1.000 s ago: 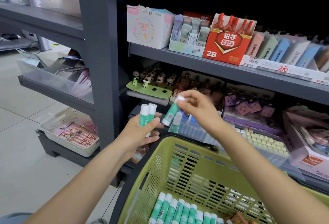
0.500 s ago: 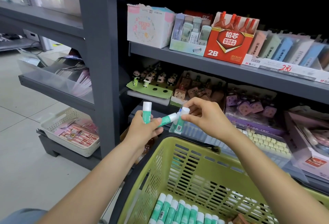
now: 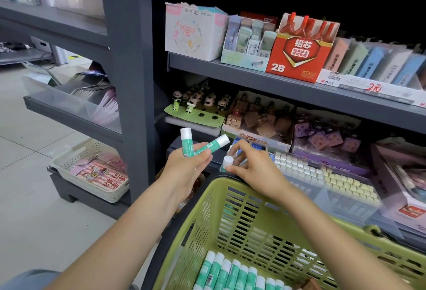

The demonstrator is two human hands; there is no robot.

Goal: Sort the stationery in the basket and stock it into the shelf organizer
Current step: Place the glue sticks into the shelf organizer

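Note:
A green basket (image 3: 207, 199) fills the lower right, with several green-and-white glue sticks (image 3: 230, 271) lined up at its bottom. My left hand (image 3: 184, 169) grips two glue sticks (image 3: 198, 144), one upright and one slanting right. My right hand (image 3: 251, 167) pinches a single glue stick (image 3: 227, 162) by its white cap, just above the basket's far rim and at the clear shelf organizer (image 3: 327, 188) on the low shelf. The lower part of that stick is hidden behind the rim.
The organizer holds rows of white and yellow erasers (image 3: 322, 174). Behind it stand panda toppers (image 3: 200, 100) and character boxes. The upper shelf carries a red 2B lead box (image 3: 299, 59). A grey upright post (image 3: 129, 82) and a white tray (image 3: 92, 172) are at left.
My right hand has dropped from chest height down to the organizer with one glue stick. The other stick passed into my left hand, which now holds two, splayed apart.

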